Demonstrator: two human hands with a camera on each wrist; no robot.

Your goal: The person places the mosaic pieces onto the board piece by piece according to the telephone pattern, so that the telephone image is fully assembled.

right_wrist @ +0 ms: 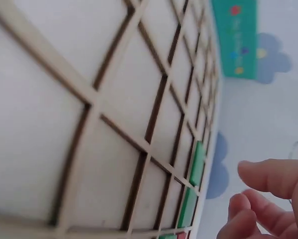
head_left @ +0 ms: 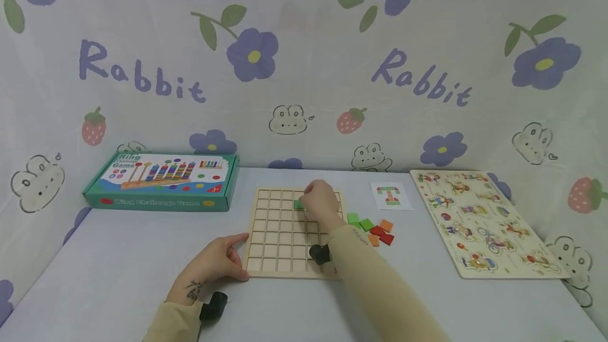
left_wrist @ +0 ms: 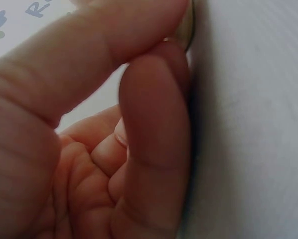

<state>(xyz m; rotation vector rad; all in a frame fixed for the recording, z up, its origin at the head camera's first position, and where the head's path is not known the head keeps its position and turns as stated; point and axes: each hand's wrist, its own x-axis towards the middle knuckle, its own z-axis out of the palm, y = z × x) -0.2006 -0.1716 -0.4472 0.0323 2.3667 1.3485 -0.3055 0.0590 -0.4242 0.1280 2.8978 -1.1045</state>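
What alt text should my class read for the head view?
A person's right grip reaches over a wooden grid board, beside a green tile; the left grip touches its left edge. Loose tiles and a patterned card lie to the board's right.

- Shows left hand [left_wrist: 89, 169] up close, filling much of the view.
- Touches pale board edge [left_wrist: 187, 30] with fingertips [left_wrist: 166, 22] near the top.
- Includes white cloth [left_wrist: 253, 124] at right, purple-printed backdrop [left_wrist: 12, 27] at upper left.
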